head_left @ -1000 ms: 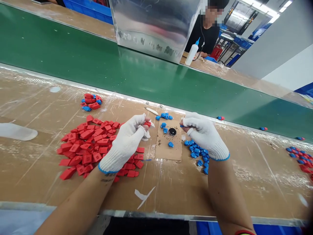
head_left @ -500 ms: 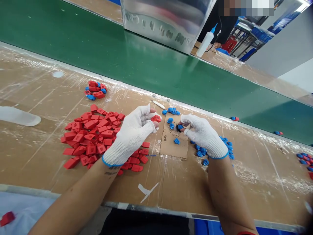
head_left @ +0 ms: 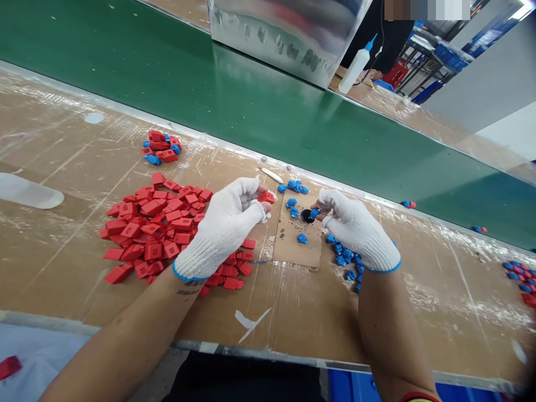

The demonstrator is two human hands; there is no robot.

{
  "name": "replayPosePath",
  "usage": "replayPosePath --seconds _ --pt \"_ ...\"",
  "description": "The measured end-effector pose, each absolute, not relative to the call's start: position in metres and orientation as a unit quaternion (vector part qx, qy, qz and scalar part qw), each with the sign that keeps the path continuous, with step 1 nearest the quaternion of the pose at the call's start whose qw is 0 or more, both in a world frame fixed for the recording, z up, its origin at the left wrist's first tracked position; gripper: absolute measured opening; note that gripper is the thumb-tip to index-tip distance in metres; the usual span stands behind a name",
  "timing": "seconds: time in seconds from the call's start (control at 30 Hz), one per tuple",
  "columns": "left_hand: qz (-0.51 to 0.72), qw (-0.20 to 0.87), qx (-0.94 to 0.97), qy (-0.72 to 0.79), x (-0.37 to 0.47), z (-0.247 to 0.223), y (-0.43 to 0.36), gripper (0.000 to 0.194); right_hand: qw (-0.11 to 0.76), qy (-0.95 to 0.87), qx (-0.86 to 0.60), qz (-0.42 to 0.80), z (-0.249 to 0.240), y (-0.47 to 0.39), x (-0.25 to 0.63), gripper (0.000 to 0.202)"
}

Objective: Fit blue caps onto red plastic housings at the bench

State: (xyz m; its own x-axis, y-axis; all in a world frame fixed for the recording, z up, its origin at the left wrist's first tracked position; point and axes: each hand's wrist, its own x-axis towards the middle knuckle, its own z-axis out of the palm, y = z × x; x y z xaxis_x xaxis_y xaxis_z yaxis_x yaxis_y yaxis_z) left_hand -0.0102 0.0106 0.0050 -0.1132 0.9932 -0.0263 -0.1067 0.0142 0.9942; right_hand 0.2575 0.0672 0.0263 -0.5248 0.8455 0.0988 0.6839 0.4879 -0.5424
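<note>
Both my hands wear white gloves with bare fingertips. My left hand (head_left: 234, 220) pinches a small red plastic block with slots (head_left: 266, 197) between thumb and fingers. Just beside a small round pot of black liquid (head_left: 307, 216), my right hand (head_left: 349, 226) grips a small blue plastic piece (head_left: 315, 214). The pot stands on a stained cardboard sheet (head_left: 293, 251), where several loose blue pieces (head_left: 302, 239) lie. A big heap of red blocks (head_left: 153, 229) spreads under and left of my left forearm. More blue pieces (head_left: 345, 257) lie below my right hand.
Beyond the table runs a green conveyor belt (head_left: 167, 84) carrying red-and-blue pieces (head_left: 408, 204). A white-handled tool (head_left: 271, 175) lies near its edge. A mixed pile (head_left: 161, 148) sits back left. Across the belt are a metal housing (head_left: 272, 44), a squeeze bottle (head_left: 355, 70) and another person.
My right hand has shifted slightly right, drawing the blue piece to the edge of the black pot, which shows more now. My left hand still holds the red block. The view has tilted slightly.
</note>
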Motion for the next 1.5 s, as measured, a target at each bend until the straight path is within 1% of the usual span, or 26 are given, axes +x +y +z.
replayPosePath --seconds 0.33,0.5,0.67,0.73,0.83,0.93,1.0,1.03,1.17,1.37,1.5 --pt "0.558 0.503 0.439 0.493 -0.009 0.006 0.009 0.025 0.16 -0.858 -0.445 0.2 0.025 0.068 0.256 0.022" --pt "0.545 0.49 0.458 0.503 -0.01 0.004 0.009 0.019 0.165 -0.858 -0.44 0.205 0.024 0.068 0.257 0.032" --pt "0.542 0.483 0.46 0.512 -0.009 0.01 0.008 0.015 0.181 -0.846 -0.444 0.234 0.027 0.066 0.259 0.032" --pt "0.548 0.484 0.456 0.507 -0.007 0.012 0.007 0.013 0.216 -0.825 -0.453 0.261 0.032 0.064 0.262 0.029" --pt "0.558 0.513 0.445 0.477 -0.001 0.012 0.005 0.016 0.309 -0.787 -0.452 0.283 0.04 0.059 0.264 0.021" --pt "0.554 0.567 0.425 0.437 0.006 0.008 0.001 0.027 0.418 -0.756 -0.395 0.313 0.046 0.052 0.261 0.026" --pt "0.545 0.592 0.414 0.425 0.01 0.007 -0.003 0.028 0.471 -0.739 -0.334 0.347 0.05 0.046 0.254 0.031" --pt "0.539 0.601 0.411 0.423 0.012 0.006 -0.005 0.026 0.483 -0.734 -0.308 0.365 0.052 0.043 0.249 0.032" --pt "0.531 0.632 0.404 0.395 0.017 0.005 -0.01 0.025 0.468 -0.745 -0.27 0.392 0.062 0.029 0.234 0.029" --pt "0.556 0.657 0.399 0.316 0.016 0.008 -0.014 0.025 0.455 -0.764 -0.285 0.357 0.062 0.016 0.222 0.023" --pt "0.549 0.657 0.432 0.284 0.014 0.008 -0.015 0.028 0.442 -0.772 -0.296 0.349 0.06 0.015 0.215 0.018"
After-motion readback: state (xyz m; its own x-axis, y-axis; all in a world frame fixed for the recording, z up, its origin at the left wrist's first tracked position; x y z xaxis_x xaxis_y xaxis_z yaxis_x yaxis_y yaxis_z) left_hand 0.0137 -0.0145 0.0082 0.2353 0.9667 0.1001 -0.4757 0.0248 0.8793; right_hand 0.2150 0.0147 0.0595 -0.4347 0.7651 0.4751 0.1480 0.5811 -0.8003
